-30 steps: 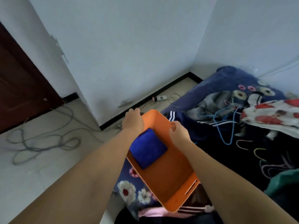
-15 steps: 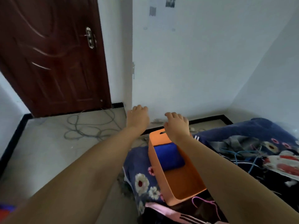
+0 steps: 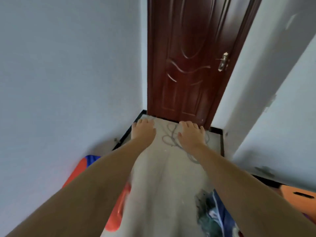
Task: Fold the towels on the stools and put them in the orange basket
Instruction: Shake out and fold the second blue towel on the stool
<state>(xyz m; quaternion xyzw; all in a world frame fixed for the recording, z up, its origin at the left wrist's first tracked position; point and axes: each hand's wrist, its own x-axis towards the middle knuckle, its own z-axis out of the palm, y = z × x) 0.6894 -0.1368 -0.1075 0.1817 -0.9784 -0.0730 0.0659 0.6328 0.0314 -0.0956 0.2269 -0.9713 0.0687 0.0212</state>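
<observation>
My left hand (image 3: 143, 130) and my right hand (image 3: 190, 134) are stretched out ahead over the floor, fingers relaxed, holding nothing. A corner of the orange basket (image 3: 298, 194) with its slot handle shows at the right edge, behind my right forearm. At the lower left, under my left forearm, sits a red-orange stool (image 3: 118, 209) with a strip of blue towel (image 3: 91, 159) on its far side. Most of the stool and towel is hidden by my arm.
A dark red door (image 3: 186, 65) with a brass handle (image 3: 223, 61) stands shut straight ahead between pale walls. A grey cable (image 3: 171, 135) loops on the light floor in front of it. A blue floral blanket edge (image 3: 213, 218) lies at the lower right.
The view has swung left from the basket and bed to the door. Both hands have left the basket and now reach forward over the floor. The stool has come into view.
</observation>
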